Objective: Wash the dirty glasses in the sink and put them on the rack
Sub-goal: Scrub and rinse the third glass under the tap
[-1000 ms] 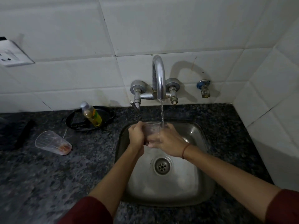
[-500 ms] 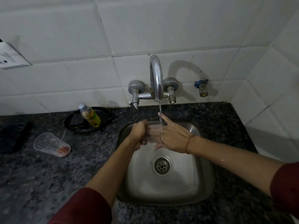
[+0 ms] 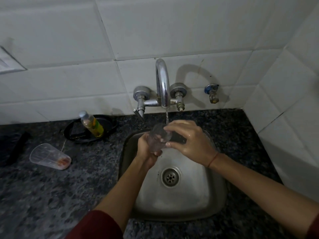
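Over the sink (image 3: 189, 204), your left hand (image 3: 148, 152) grips the base of the glass (image 3: 158, 137). Your right hand (image 3: 191, 140), spread flat half a second ago, now curls fingers and thumb round its rim. The glass has tipped up so its mouth meets the stream (image 3: 167, 116) from the tap (image 3: 162, 83); I judge this a rinse, nearly finished. The sink walls are close on both sides, with the tap just above. The other dirty glass (image 3: 50, 156) lies on the counter (image 3: 51, 195) to your left; no rack is in view.

White tiled walls (image 3: 155, 31), dark speckled stone counter (image 3: 43, 195) — dim, cool light
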